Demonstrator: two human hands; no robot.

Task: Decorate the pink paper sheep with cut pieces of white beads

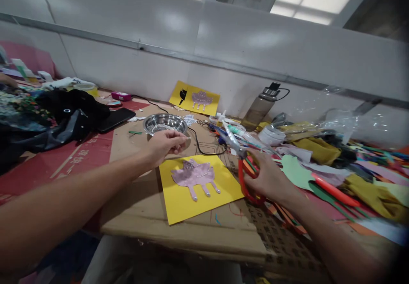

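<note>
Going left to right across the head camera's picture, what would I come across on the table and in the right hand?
Black phone → metal bowl → red-handled scissors in the right hand → pale green paper piece → red stick.

The near card (171, 209) is plain yellow, bearing a pale purple shape (194, 181) dotted with pearly white. From it, at 12 o'clock, the far card (183, 98) repeats that yellow and purple, plus a black shape (182, 96). At 11 o'clock, the bowl (152, 136) is silver and a small piece (188, 139) looks pale. At 10, the box (122, 96) is magenta; at 9, the sheet (75, 164) is red with pale lettering. At 3, the scissors (242, 181) have red handles and silver blades; beyond, the cut paper (293, 171) is mint green. At 1, the bottle (258, 110) is translucent grey-brown.
</note>
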